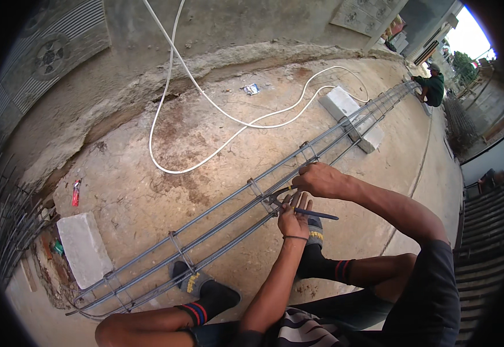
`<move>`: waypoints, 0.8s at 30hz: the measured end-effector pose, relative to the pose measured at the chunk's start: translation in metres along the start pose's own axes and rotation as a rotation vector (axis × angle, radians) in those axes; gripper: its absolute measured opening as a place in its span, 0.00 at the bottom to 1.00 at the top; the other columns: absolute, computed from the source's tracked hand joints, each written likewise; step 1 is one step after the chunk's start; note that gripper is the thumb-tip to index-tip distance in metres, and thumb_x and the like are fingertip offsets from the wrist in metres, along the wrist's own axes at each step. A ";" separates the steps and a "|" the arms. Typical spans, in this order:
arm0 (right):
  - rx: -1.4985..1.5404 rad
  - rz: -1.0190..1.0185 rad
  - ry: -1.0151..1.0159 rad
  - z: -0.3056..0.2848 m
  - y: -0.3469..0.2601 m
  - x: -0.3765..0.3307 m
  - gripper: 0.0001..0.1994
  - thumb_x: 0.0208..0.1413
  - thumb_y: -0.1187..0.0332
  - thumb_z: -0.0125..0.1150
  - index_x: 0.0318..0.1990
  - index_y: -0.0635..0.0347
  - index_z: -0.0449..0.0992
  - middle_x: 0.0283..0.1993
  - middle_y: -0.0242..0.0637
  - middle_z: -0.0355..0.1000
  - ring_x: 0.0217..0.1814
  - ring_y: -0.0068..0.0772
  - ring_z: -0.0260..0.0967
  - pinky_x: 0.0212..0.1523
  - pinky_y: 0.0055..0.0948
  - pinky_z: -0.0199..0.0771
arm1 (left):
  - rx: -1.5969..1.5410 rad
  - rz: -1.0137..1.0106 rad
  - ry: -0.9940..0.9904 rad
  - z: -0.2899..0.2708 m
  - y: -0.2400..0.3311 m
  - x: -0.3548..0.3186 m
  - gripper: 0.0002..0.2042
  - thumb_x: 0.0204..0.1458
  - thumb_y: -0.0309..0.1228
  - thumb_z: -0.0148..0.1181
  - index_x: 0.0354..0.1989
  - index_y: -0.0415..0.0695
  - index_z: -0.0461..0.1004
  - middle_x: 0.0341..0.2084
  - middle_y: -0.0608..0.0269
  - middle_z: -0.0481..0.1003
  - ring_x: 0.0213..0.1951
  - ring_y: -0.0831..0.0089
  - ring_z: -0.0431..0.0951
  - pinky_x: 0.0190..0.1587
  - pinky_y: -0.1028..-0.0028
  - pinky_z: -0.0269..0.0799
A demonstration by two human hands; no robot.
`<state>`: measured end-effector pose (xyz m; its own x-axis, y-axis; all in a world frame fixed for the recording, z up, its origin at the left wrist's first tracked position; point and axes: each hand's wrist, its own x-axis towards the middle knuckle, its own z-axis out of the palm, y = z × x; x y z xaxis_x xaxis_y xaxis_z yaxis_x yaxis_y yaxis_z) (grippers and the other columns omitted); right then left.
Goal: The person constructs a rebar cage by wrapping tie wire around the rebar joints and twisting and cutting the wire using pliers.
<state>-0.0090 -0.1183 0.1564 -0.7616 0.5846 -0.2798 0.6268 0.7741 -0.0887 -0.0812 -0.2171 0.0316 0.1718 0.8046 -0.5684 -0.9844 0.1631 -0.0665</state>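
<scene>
A pair of pincers (321, 216) with long dark blue handles has its jaws at a crosswise tie of a long rebar cage (192, 231). My right hand (323, 180) is closed around one handle, beside its yellow part. Below it, my left hand (294, 222) is turned palm up, fingers stretched out and apart. The other handle lies across that palm and its end sticks out to the right. The jaws meet the bars just left of my hands; any wire between them is too small to make out.
The cage rests on a pale block (344, 113) farther off, with another block (84, 248) at its near-left end. A white hose (229, 144) loops across the concrete. A red-handled tool (76, 194) lies at left. A person (431, 87) squats at the cage's far end.
</scene>
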 end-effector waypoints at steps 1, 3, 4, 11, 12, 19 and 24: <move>0.000 0.023 -0.038 -0.003 0.002 0.001 0.07 0.45 0.72 0.56 0.32 0.61 0.77 0.30 0.48 0.72 0.37 0.51 0.73 0.37 0.43 0.73 | -0.043 -0.002 0.005 0.004 -0.003 0.001 0.14 0.65 0.33 0.34 0.52 0.39 0.60 0.55 0.47 0.65 0.58 0.50 0.67 0.60 0.47 0.65; 0.003 0.052 -0.065 -0.009 0.006 0.000 0.07 0.45 0.72 0.57 0.32 0.61 0.77 0.30 0.48 0.72 0.37 0.51 0.73 0.37 0.43 0.73 | -0.049 0.001 0.018 0.009 -0.004 0.002 0.13 0.65 0.32 0.34 0.52 0.39 0.60 0.54 0.45 0.66 0.59 0.50 0.66 0.61 0.47 0.64; 0.008 0.081 -0.091 -0.011 0.009 -0.003 0.06 0.45 0.71 0.57 0.31 0.61 0.76 0.31 0.48 0.73 0.37 0.51 0.73 0.36 0.43 0.73 | -0.041 -0.013 -0.003 0.010 -0.005 0.002 0.13 0.65 0.32 0.34 0.52 0.39 0.60 0.53 0.44 0.66 0.59 0.50 0.65 0.61 0.48 0.65; 0.084 0.031 -0.013 -0.003 0.013 -0.008 0.06 0.44 0.71 0.58 0.30 0.62 0.76 0.29 0.48 0.72 0.36 0.51 0.73 0.36 0.43 0.73 | -0.144 -0.003 -0.004 0.004 -0.011 0.007 0.14 0.63 0.36 0.43 0.52 0.41 0.61 0.53 0.43 0.66 0.56 0.51 0.68 0.61 0.49 0.64; 0.091 0.041 -0.013 -0.003 0.013 -0.008 0.06 0.44 0.71 0.58 0.30 0.62 0.76 0.29 0.48 0.71 0.35 0.51 0.73 0.35 0.43 0.73 | -0.143 -0.003 -0.002 0.002 -0.011 0.011 0.14 0.63 0.36 0.43 0.52 0.41 0.61 0.53 0.43 0.66 0.56 0.51 0.68 0.61 0.49 0.64; 0.140 0.034 0.038 0.001 0.012 -0.013 0.07 0.44 0.72 0.60 0.32 0.61 0.77 0.28 0.47 0.70 0.33 0.51 0.72 0.35 0.43 0.72 | -0.425 -0.090 0.049 0.021 -0.009 0.041 0.17 0.49 0.42 0.62 0.41 0.43 0.71 0.36 0.59 0.76 0.43 0.67 0.77 0.53 0.64 0.69; 0.265 0.107 0.132 -0.020 0.003 -0.023 0.12 0.45 0.64 0.66 0.36 0.60 0.78 0.27 0.46 0.69 0.32 0.47 0.71 0.34 0.41 0.71 | -0.419 -0.033 -0.055 0.024 -0.004 0.052 0.04 0.46 0.33 0.58 0.28 0.48 0.74 0.21 0.71 0.73 0.27 0.73 0.75 0.34 0.73 0.71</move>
<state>0.0070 -0.1247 0.1813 -0.6927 0.6994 -0.1761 0.7126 0.6260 -0.3168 -0.0679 -0.1616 0.0222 0.1943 0.8341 -0.5163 -0.9071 -0.0475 -0.4181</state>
